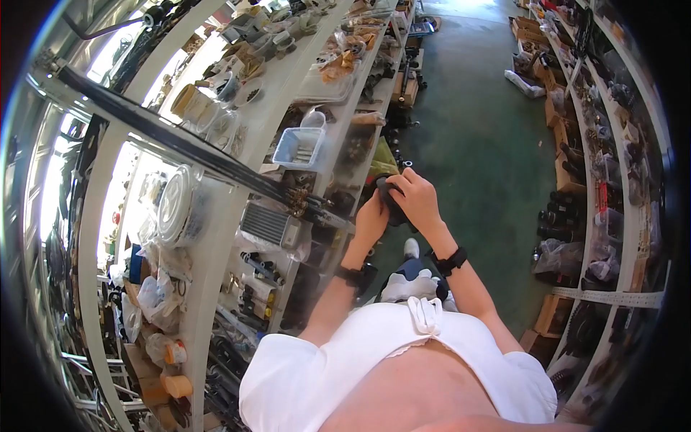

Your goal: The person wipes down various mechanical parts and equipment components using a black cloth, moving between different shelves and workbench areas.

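Both my hands are raised in front of me over the aisle, close to the left shelving. Between them is a dark, rounded part [389, 196], black and about palm-sized; its exact kind is too small to make out. My left hand [371, 222] grips it from the left side, fingers partly hidden behind it. My right hand [417, 198] closes on its top and right side, with the fingertips bent over the upper edge. Each wrist wears a black band.
Metal shelving [282, 86] stands close on my left, loaded with parts, bags and a blue-white plastic basket [298, 148]. A finned metal radiator [270, 225] lies on a shelf. Cardboard boxes [565, 169] line the right-hand rack. The green floor [475, 144] runs between them.
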A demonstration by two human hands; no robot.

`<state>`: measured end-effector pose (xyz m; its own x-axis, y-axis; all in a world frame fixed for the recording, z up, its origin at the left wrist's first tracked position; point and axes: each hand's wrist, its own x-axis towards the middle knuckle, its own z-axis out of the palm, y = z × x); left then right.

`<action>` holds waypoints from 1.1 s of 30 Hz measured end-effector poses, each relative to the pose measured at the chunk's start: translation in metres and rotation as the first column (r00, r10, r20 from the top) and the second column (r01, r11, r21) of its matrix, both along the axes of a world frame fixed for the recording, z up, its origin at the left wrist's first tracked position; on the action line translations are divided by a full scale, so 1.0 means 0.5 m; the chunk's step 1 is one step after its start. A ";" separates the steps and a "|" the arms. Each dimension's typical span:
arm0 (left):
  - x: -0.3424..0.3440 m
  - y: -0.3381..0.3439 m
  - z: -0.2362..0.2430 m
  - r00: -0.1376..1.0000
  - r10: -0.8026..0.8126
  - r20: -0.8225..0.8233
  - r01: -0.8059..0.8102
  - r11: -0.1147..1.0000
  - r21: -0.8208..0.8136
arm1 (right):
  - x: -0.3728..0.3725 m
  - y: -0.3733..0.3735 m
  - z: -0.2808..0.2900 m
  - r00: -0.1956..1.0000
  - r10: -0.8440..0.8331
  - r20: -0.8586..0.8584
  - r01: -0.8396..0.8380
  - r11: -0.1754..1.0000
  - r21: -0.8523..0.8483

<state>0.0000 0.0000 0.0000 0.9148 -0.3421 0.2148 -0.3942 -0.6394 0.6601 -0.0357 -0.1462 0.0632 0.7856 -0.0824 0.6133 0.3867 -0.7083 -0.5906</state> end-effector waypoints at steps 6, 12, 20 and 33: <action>0.091 -0.041 -0.003 0.981 -0.184 -0.055 0.170 0.965 -0.202 | 0.097 -0.053 -0.030 0.970 -0.119 -0.213 0.115 0.993 -0.030; 0.178 -0.063 -0.012 0.998 -0.043 -0.052 0.036 0.990 -0.139 | 0.257 -0.068 -0.029 0.965 -0.046 -0.257 -0.001 0.983 -0.181; 0.257 -0.047 0.140 0.952 0.299 0.068 -0.258 0.901 -0.349 | 0.442 -0.005 0.120 0.956 0.284 0.078 -0.295 0.928 0.228; 0.184 0.080 0.101 0.467 0.883 -0.039 -0.863 0.446 -0.236 | 0.582 0.282 0.091 0.704 0.705 0.087 -0.663 0.696 -0.275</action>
